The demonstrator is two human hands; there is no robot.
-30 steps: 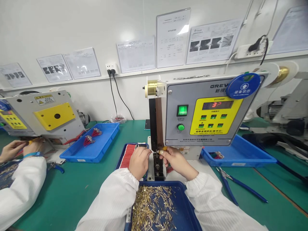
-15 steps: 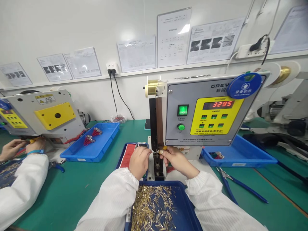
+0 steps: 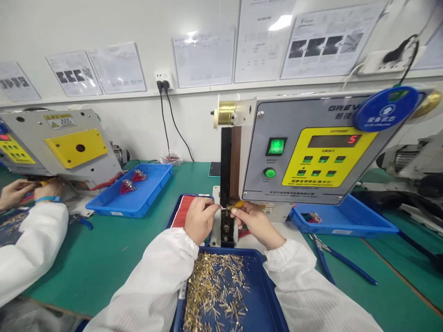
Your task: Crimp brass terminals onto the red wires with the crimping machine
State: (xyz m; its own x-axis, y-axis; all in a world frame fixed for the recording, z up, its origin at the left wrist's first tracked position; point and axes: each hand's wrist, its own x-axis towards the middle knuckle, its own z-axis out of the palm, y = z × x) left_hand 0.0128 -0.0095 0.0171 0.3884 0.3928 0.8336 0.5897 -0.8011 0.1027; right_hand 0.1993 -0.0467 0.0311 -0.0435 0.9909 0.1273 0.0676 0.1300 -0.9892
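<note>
My left hand (image 3: 200, 220) pinches a thin wire (image 3: 215, 207) whose tip reaches the jaw of a benchtop crimping machine (image 3: 311, 157). My right hand (image 3: 256, 225) holds a small brass-coloured part (image 3: 239, 204) right by that jaw (image 3: 225, 216). The fingertips of both hands sit a short way apart on either side of the jaw. Below my forearms lies a dark blue tray (image 3: 266, 295) heaped with loose brass pins (image 3: 216, 290). Behind my left hand, a tray holds a dense bed of red wires (image 3: 182, 212).
A co-worker's hands (image 3: 31, 191) work at a second crimping machine (image 3: 65, 147) on the left. Blue trays stand on both sides, the left one (image 3: 133, 203) holding red wire bundles. Blue-handled pliers (image 3: 332, 260) lie on the green bench at right.
My view has shifted, so the machine appears larger and further right. My hands have closed in slightly on the jaw, and the counter display now shows a different reading.
</note>
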